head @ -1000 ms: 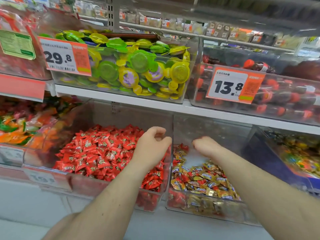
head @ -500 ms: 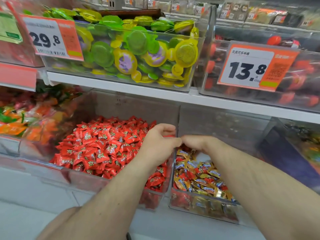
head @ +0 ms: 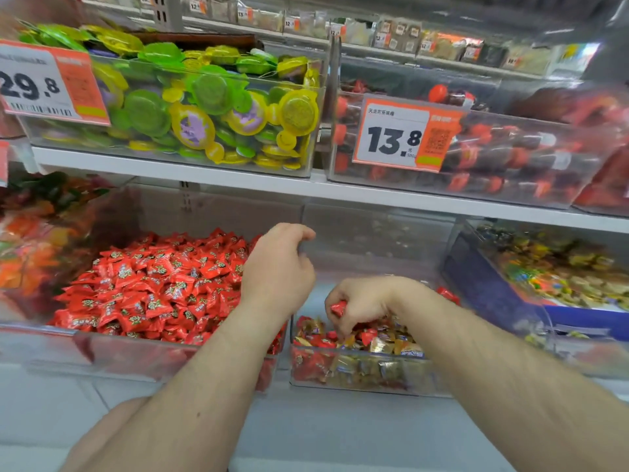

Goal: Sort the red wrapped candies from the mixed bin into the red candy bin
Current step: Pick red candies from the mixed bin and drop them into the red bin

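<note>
Head view, low centre of frame: the right hand (head: 360,303) dips into the mixed bin (head: 357,373), fingers curled round a red candy (head: 338,308), other red ones lying among gold wrappers below it. Just left, the left hand (head: 277,270) hangs over the right edge of the red bin (head: 136,356), fingers loosely curled, nothing seen in them. Upper shelf holds green jelly cups (head: 204,107) and a 13.8 tag (head: 405,139)
</note>
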The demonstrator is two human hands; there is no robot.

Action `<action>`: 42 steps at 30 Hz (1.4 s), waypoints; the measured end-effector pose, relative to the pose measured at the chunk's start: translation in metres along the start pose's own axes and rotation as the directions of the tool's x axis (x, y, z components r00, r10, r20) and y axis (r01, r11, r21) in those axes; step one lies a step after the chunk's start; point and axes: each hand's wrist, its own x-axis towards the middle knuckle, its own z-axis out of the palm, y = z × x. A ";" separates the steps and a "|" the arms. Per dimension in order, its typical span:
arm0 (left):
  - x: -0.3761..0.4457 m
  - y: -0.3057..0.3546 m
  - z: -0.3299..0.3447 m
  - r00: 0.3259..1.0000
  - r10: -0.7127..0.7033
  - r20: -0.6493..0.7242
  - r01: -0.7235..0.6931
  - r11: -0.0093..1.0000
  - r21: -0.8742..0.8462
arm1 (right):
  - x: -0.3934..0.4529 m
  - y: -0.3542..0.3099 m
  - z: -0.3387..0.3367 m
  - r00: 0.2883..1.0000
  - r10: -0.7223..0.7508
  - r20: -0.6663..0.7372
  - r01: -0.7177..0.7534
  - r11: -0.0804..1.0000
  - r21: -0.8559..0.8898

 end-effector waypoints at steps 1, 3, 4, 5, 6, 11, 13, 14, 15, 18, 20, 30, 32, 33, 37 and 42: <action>0.000 0.004 0.002 0.995 0.096 -0.040 -0.096 0.995 0.005 | -0.008 0.009 0.001 1.000 0.004 -0.028 -0.004 1.000 0.015; -0.002 0.015 0.006 0.969 0.231 -0.085 -0.233 0.972 -0.010 | -0.023 0.024 0.005 0.997 0.026 -0.072 -0.021 0.997 0.068; -0.003 0.019 0.009 0.959 0.269 -0.085 -0.272 0.962 -0.019 | -0.030 0.031 0.007 0.995 0.032 -0.096 -0.024 0.996 0.087; -0.005 0.024 0.012 0.953 0.293 -0.073 -0.296 0.955 -0.031 | -0.036 0.038 0.010 0.992 0.029 -0.123 -0.019 0.996 0.085; -0.007 0.028 0.014 0.951 0.306 -0.054 -0.308 0.950 -0.044 | -0.043 0.044 0.012 0.988 0.024 -0.152 -0.014 0.998 0.064; -0.017 0.045 0.033 0.944 0.210 0.255 -0.196 0.977 -0.080 | -0.073 0.075 0.022 0.955 0.075 -0.288 -0.051 0.995 0.091; -0.020 0.047 0.040 0.901 0.157 0.404 -0.143 0.988 -0.065 | -0.082 0.087 0.025 0.931 0.095 -0.353 -0.055 0.991 0.122; -0.021 0.046 0.044 0.879 0.148 0.452 -0.137 0.989 -0.059 | -0.086 0.093 0.027 0.917 0.105 -0.384 -0.047 0.987 0.156; -0.021 0.045 0.048 0.861 0.141 0.489 -0.132 0.990 -0.053 | -0.090 0.097 0.028 0.904 0.116 -0.412 -0.036 0.980 0.196; -0.020 0.041 0.059 0.812 0.105 0.575 -0.122 0.992 -0.010 | -0.102 0.107 0.030 0.861 0.154 -0.485 -0.005 0.955 0.295; -0.017 0.039 0.067 0.772 0.088 0.629 -0.124 0.992 0.014 | -0.111 0.109 0.030 0.837 0.173 -0.519 0.018 0.940 0.342; -0.009 0.043 0.089 0.508 -0.026 0.861 -0.270 0.944 0.188 | -0.139 0.127 0.023 0.586 0.372 -0.720 0.024 0.880 0.474; -0.009 0.047 0.094 0.509 -0.024 0.860 -0.261 0.948 0.181 | -0.137 0.123 0.025 0.669 0.373 -0.643 -0.067 0.892 0.447; -0.009 0.048 0.096 0.519 -0.022 0.854 -0.249 0.952 0.176 | -0.136 0.121 0.027 0.712 0.378 -0.592 -0.124 0.897 0.423; -0.009 0.048 0.100 0.549 0.007 0.836 -0.238 0.960 0.149 | -0.123 0.111 0.034 0.801 0.368 -0.471 -0.209 0.911 0.356; -0.001 0.042 0.092 0.726 -0.049 0.686 -0.028 0.995 0.101 | -0.116 0.111 0.035 0.815 0.363 -0.451 -0.217 0.914 0.343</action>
